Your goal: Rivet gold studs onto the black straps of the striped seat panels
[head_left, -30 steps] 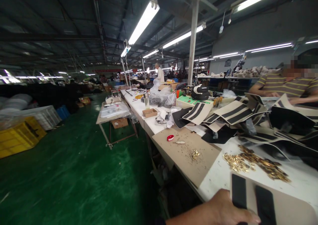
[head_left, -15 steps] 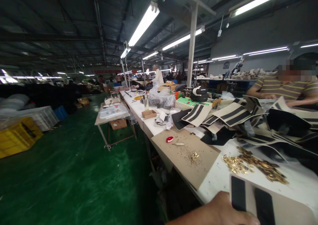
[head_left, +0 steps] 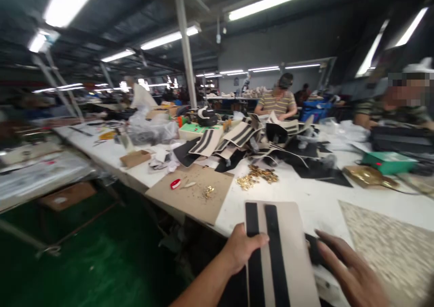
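Hands are held apart: a cream panel with two black stripes (head_left: 291, 248) is clamped by the left hand (head_left: 241, 248), whose thumb is laid across the nearer stripe, and the right hand (head_left: 354, 266) is extended beside the panel's other edge. Whether anything is gripped by it cannot be told; a dark item (head_left: 314, 249) is seen between its fingers and the panel. The panel is held at the near edge of the white table (head_left: 305, 191).

Better control would probably be had if the panel were supported on both sides, with thumb pressure kept light so that no crease is left.

Beyond it, gold-coloured metal pieces (head_left: 256, 177) are heaped; these could be scattered by a low sweep. To the left, a red object (head_left: 175, 183) is laid on a brown sheet (head_left: 200, 212). Farther back, space is taken up by piled striped pieces (head_left: 207, 142). A mottled board (head_left: 389, 248) is blurred at right.
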Demonstrator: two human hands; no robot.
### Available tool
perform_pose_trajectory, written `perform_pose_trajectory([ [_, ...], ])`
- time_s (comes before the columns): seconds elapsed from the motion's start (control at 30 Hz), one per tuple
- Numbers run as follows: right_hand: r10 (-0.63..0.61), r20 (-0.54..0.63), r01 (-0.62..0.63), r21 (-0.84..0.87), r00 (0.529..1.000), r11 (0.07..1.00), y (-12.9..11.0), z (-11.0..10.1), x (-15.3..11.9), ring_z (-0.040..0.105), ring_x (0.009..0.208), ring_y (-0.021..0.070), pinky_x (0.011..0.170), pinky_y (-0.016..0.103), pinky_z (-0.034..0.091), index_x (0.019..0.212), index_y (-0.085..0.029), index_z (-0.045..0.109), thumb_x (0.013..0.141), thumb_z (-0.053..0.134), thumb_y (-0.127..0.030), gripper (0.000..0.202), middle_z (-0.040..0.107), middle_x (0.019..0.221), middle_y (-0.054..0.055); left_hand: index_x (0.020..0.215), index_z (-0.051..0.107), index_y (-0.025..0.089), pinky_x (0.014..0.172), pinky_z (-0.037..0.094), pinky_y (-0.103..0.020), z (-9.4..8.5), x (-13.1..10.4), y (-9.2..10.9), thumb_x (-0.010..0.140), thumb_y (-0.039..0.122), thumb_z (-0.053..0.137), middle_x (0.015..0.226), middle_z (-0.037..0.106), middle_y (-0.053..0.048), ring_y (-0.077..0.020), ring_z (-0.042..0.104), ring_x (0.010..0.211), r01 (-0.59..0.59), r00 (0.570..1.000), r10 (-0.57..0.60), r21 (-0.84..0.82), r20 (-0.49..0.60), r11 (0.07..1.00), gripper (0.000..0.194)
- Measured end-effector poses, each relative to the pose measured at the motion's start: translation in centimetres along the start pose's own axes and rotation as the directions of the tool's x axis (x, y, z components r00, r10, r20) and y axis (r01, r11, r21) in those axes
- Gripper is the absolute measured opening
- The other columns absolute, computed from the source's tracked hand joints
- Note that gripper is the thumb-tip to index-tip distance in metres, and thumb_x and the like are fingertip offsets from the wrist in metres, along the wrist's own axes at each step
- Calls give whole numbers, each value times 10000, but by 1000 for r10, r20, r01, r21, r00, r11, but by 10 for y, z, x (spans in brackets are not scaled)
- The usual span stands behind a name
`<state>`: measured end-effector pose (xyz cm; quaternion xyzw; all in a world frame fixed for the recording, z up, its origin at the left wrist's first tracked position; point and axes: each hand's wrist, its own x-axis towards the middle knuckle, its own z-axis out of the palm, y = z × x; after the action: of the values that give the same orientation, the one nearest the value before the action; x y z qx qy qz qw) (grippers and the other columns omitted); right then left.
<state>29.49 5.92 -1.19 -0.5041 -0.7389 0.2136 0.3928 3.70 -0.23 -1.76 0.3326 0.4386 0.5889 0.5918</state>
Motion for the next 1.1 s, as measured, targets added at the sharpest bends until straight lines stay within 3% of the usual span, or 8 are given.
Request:
perform_pose_trajectory([
  [0.13, 180, 316, -277, 296, 931, 914, -29, -11, -4, 633, 1280, 349, 1042, 417, 554, 1397, -231, 631, 910, 628, -648, 641, 679, 1398, 104, 1144, 767, 96, 937, 570, -475, 21, -17, 4, 754, 401, 892, 1021, 802, -153, -311, 761, 924, 86, 983, -85, 5, 165, 996, 511],
  [0.2, 241, 465, -453, 422, 852, 786, -42, -13, -14, 710, 1135, 352, 926, 408, 603, 1358, -164, 637, 869, 688, -652, 693, 736, 1281, 144, 1169, 759, 103, 940, 567, -475, 30, -28, 1, 759, 403, 889, 1023, 803, -151, -311, 763, 919, 123, 973, -126, 27, 195, 992, 525],
  [0.3, 300, 568, -609, 494, 766, 621, -43, -12, -43, 762, 952, 345, 799, 405, 625, 1239, -129, 682, 804, 747, -689, 713, 794, 1068, 145, 1175, 762, 114, 927, 567, -464, 35, -45, -11, 765, 437, 874, 1025, 805, -142, -322, 759, 941, 188, 958, -211, 130, 193, 973, 534],
  [0.43, 325, 585, -631, 450, 743, 632, -22, -3, -88, 758, 898, 332, 736, 361, 601, 994, -145, 752, 805, 731, -710, 596, 803, 944, 111, 1094, 794, 132, 912, 562, -426, 28, -58, -31, 808, 458, 812, 996, 817, -99, -334, 745, 995, 185, 946, -270, 383, 181, 905, 434],
  [0.53, 350, 573, -636, 434, 741, 638, -10, 3, -99, 748, 812, 310, 680, 345, 574, 908, -141, 746, 829, 716, -693, 558, 799, 903, 104, 1033, 804, 150, 908, 560, -401, 24, -56, -39, 849, 446, 762, 1022, 820, -74, -339, 736, 1038, 133, 942, -269, 517, 198, 846, 352],
  [0.73, 359, 460, -569, 485, 812, 665, -3, -4, -51, 743, 1029, 331, 881, 394, 592, 1082, -144, 763, 855, 747, -554, 469, 801, 1073, 116, 1043, 788, 156, 908, 560, -386, 44, -19, -32, 879, 373, 712, 1072, 814, -79, -309, 738, 998, -2, 974, -140, 628, 176, 778, 283],
  [0.83, 417, 392, -561, 410, 820, 719, 4, -9, -25, 752, 1002, 335, 872, 405, 595, 1076, -132, 763, 850, 743, -515, 446, 806, 1037, 123, 1083, 775, 177, 924, 550, -371, 57, 8, -28, 873, 330, 708, 1077, 811, -62, -288, 736, 1009, -63, 981, -74, 653, 179, 755, 268],
  [1.1, 465, 319, -525, 130, 825, 841, 19, -8, 3, 771, 940, 306, 813, 367, 590, 996, -163, 798, 882, 680, -437, 319, 819, 979, 104, 1008, 769, 151, 801, 560, -337, 68, 67, -20, 835, 316, 706, 992, 815, -71, -279, 749, 937, -20, 981, -119, 687, 154, 727, 247],
])
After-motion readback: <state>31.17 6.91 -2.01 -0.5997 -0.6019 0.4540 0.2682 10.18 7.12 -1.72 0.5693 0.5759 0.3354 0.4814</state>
